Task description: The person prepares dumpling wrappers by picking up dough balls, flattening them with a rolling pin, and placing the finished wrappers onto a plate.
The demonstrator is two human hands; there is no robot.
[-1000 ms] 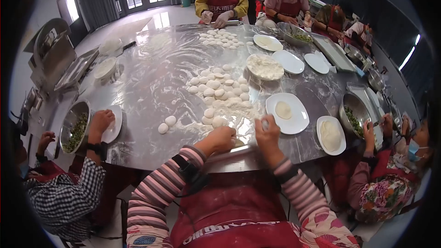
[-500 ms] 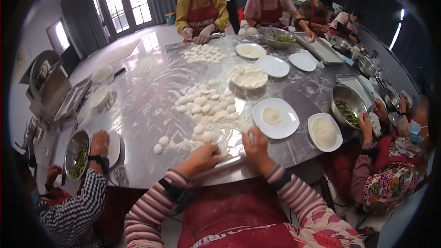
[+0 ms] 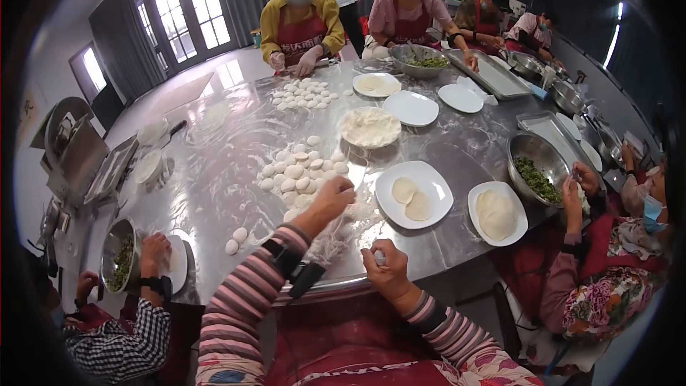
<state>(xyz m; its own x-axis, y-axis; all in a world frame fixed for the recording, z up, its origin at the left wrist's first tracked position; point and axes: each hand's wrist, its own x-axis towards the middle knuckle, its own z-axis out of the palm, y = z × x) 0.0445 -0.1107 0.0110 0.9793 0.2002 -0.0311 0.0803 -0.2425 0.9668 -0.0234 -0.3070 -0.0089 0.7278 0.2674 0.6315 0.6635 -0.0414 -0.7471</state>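
My left hand [image 3: 329, 204] is over the floured tabletop beside a heap of small round dough pieces [image 3: 294, 171]. Its fingers are curled together, and I cannot make out what is in them. Close to the table's near edge, my right hand [image 3: 389, 271] is wrapped round a rolling pin [image 3: 379, 257], of which only a pale end shows. Beyond that hand lies a white square plate [image 3: 437, 207] with two flat dough rounds, a farther one [image 3: 404, 190] and a nearer one [image 3: 419, 207], slightly overlapping.
A plate of flour [image 3: 370, 127] stands past the dough heap. To the right are a plate of stacked wrappers [image 3: 497, 216] and a steel bowl of green filling [image 3: 537, 171]. Two dough balls [image 3: 236, 241] lie left. Co-workers surround the steel table [image 3: 207, 193].
My hands have parted; the left has moved forward over the flour, while the right has come slightly nearer to me. The square plate has gained a second dough round. My view has shifted.
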